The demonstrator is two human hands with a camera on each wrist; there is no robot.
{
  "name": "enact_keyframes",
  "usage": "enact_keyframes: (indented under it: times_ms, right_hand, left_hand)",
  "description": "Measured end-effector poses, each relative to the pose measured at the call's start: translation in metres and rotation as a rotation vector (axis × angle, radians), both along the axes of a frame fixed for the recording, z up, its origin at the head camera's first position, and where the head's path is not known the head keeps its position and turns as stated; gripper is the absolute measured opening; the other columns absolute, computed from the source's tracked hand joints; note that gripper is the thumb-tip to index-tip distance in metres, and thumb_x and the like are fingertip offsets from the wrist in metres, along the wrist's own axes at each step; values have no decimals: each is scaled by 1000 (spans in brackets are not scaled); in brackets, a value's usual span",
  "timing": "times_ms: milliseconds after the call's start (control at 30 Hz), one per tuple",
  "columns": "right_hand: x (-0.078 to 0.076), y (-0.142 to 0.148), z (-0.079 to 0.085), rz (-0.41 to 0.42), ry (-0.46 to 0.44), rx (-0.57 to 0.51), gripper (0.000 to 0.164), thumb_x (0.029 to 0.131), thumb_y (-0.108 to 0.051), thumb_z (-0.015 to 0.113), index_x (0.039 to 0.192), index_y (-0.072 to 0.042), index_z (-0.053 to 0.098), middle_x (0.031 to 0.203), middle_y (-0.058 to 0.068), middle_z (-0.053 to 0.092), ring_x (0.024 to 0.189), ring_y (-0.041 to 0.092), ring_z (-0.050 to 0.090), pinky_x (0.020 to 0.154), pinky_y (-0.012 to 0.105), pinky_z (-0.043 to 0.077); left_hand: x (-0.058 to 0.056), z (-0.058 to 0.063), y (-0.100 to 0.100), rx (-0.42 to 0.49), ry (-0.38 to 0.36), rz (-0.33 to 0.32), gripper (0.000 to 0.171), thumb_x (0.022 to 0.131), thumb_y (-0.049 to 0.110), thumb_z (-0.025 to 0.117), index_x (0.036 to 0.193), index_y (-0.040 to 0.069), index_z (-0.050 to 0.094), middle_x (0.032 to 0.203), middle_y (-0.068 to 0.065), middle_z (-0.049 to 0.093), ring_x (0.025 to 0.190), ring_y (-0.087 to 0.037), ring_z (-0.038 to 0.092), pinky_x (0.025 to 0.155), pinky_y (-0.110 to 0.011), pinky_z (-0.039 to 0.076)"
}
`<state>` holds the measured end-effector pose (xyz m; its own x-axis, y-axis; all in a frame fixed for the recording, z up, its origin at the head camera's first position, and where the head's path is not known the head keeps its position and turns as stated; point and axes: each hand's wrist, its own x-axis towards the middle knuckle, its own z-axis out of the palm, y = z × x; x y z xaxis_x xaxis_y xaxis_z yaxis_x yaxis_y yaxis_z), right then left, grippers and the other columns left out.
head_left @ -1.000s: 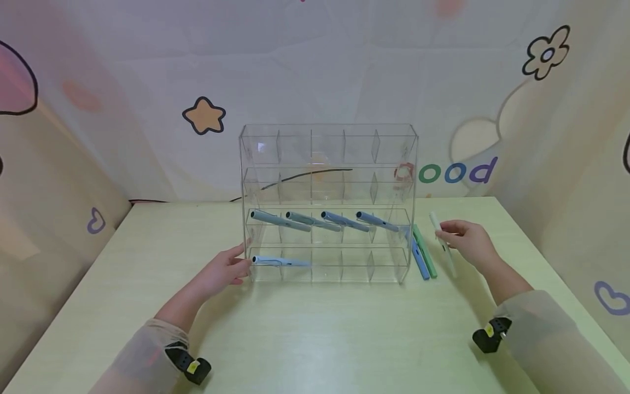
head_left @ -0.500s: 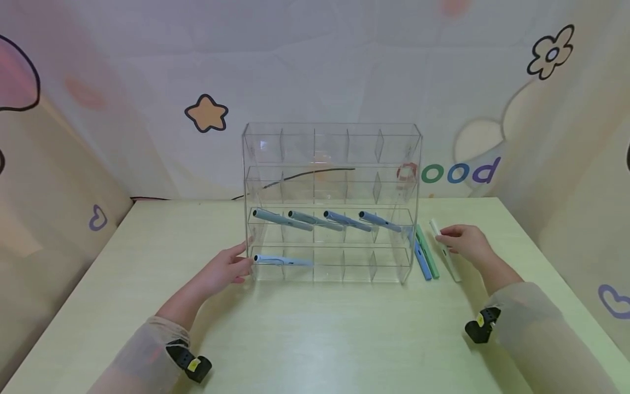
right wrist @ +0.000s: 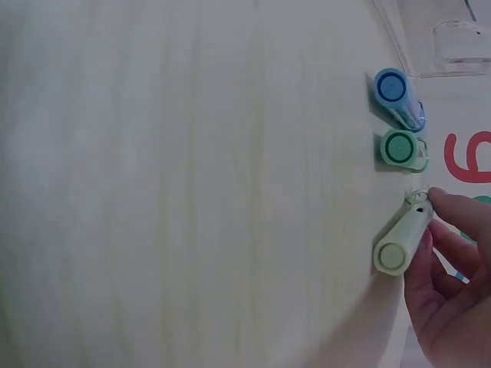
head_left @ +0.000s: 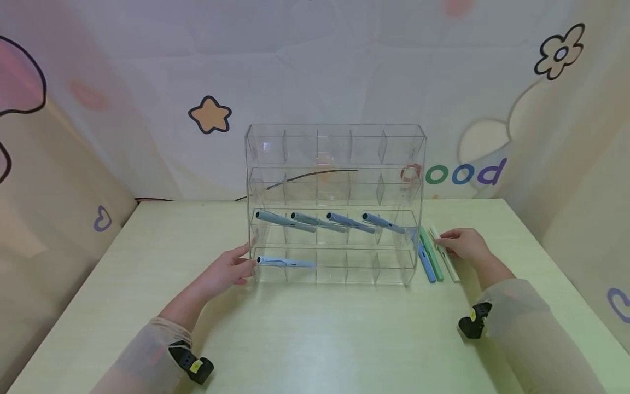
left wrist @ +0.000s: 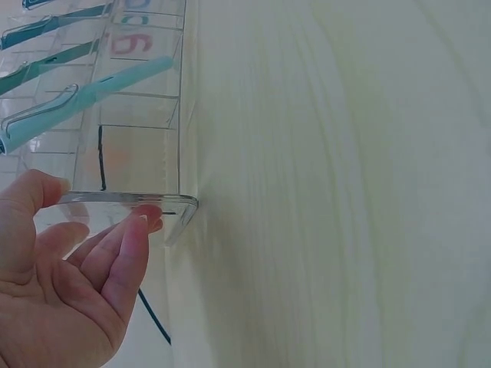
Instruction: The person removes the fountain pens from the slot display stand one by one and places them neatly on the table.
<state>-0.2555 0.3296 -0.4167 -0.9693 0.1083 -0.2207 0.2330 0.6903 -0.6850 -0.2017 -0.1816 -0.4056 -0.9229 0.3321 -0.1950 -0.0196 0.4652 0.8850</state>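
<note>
Multicoloured "good" (head_left: 454,174) on pale backdrop (head_left: 344,82), red "g" (head_left: 410,173) through clear rack (head_left: 361,259)

Pale backdrop (head_left: 315,82) (star (head_left: 210,115), flower (head_left: 561,53) printed) behind light table (head_left: 325,345).

Person's L hand (head_left: 227,271) grips w/ thumb opp. fingers; R hand (head_left: 464,244) pinches, fingers bent; both forearms (head_left: 184,307) angled inwd

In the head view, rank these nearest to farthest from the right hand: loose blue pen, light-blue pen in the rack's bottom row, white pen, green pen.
1. White pen: pinched by the right hand.
2. Green pen: on the table, just left.
3. Blue pen: next left, by the rack.
4. Light-blue pen: far left, bottom row.
</note>
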Motion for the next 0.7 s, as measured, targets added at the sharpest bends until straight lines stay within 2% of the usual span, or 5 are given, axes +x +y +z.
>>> enact_keyframes:
  times_ms: [300,700]
  right_hand:
    - [-5,-3,-3,-15,-11,-22,47,93,-25,57,123,11,51,116,26,54,91,25,53,74,27,50]
    - [-2,-6,-4,-18,-33,-37,45,96,-24,52,125,10,50,120,26,52,100,32,53,86,38,49]
  left_hand:
    - [1,0,1,-6,7,-2,61,98,25,48,150,15,19,133,-25,47,111,-33,55,86,-40,50]
    - [-1,-1,0,-5,-1,4,61,98,23,49,150,14,19,130,-26,49,108,-30,56,85,-39,51]
